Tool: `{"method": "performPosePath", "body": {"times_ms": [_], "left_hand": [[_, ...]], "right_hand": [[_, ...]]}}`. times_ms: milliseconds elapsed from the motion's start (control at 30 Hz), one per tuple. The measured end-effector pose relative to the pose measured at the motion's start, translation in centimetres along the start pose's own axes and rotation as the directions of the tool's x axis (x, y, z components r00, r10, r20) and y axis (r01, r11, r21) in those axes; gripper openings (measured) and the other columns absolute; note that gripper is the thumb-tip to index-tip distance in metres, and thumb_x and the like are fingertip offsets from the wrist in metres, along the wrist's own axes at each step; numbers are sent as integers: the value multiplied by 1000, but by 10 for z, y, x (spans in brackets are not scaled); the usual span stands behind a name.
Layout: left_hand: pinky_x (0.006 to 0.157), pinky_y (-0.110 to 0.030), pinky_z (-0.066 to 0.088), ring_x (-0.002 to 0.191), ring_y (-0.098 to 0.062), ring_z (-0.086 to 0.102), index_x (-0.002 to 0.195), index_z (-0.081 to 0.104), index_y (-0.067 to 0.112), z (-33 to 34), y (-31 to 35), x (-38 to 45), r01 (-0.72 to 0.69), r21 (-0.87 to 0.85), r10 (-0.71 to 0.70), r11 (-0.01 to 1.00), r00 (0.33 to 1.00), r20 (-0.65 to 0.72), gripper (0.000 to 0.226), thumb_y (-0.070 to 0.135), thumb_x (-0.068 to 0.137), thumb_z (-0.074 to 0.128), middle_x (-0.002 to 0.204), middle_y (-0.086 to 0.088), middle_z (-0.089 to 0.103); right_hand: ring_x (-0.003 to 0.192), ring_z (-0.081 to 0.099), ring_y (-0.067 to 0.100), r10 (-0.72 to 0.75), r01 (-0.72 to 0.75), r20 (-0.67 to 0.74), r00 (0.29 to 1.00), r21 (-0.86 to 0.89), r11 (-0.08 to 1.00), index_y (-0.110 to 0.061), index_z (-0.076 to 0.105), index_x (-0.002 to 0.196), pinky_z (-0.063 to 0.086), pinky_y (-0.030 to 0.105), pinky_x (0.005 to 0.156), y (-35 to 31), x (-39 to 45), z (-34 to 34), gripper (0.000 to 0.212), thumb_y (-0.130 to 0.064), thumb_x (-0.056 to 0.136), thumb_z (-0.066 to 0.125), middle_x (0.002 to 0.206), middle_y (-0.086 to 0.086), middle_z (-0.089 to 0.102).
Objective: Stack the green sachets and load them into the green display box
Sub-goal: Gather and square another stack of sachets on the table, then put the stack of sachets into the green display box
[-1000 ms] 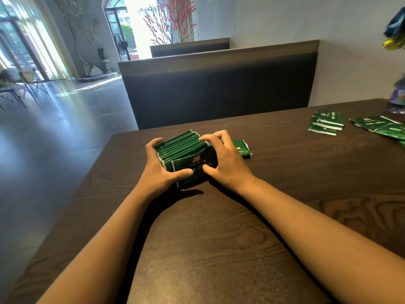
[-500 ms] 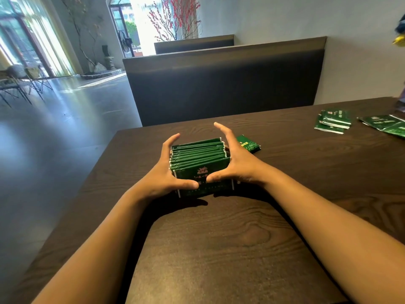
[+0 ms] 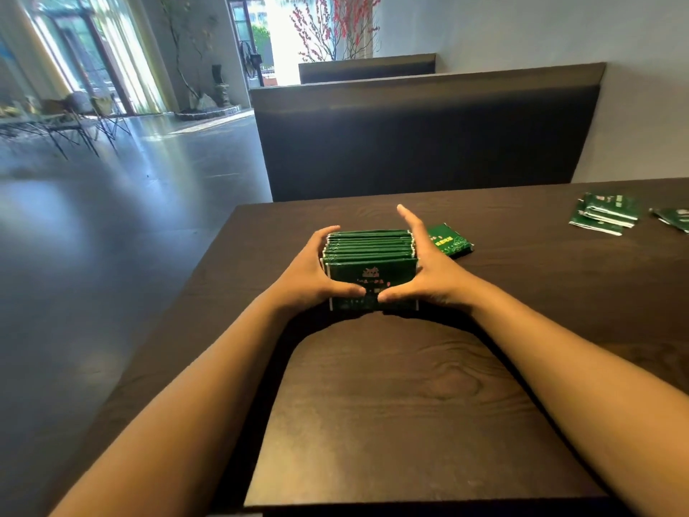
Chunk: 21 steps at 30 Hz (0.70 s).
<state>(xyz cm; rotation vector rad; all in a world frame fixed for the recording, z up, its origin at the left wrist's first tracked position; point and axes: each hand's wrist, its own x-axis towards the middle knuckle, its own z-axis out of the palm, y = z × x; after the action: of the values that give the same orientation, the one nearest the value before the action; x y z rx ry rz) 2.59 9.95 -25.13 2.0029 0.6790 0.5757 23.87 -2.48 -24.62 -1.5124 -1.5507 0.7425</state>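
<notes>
A stack of green sachets (image 3: 369, 251) stands on edge on the dark wooden table (image 3: 391, 404), squared into a block. My left hand (image 3: 309, 278) grips its left side, fingers curled over the far corner and thumb on the front sachet. My right hand (image 3: 432, 270) presses flat against the right side, fingers straight and pointing away, thumb on the front. A flat green packet (image 3: 451, 244) lies just behind my right hand; I cannot tell whether it is the display box.
Loose green sachets (image 3: 604, 214) lie in a small pile at the table's far right, with more (image 3: 675, 218) at the frame's edge. A dark bench back (image 3: 421, 136) rises behind the table. The table's left edge drops to open floor.
The fanned, tilted sachets have been squared into a straight block. My right hand moved from the top of the stack to its right side, and the thumbs now nearly meet on the front.
</notes>
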Motion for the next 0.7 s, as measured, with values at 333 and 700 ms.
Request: {"method": "performPosePath", "body": {"times_ms": [333,700], "left_hand": [[92,-29,60,107,-11,72,126,57,8,-13,18,-70,78,-61,-86,995,988,-128,72,0,65,94,117,-3,74],[92,-33,61,106,-17,73,126,61,5,-111,56,-228,158,49,-141,986,958,-249,66,4,68,93,117,-9,74]], "right_hand": [[132,38,7,-10,12,-35,999,43,999,-20,15,161,39,-5,74,-28,-24,40,122,-1,67,91,147,-3,34],[116,59,9,-132,125,83,988,80,989,-12,30,151,51,18,94,-138,-41,152,104,-3,67,91,130,1,56]]}}
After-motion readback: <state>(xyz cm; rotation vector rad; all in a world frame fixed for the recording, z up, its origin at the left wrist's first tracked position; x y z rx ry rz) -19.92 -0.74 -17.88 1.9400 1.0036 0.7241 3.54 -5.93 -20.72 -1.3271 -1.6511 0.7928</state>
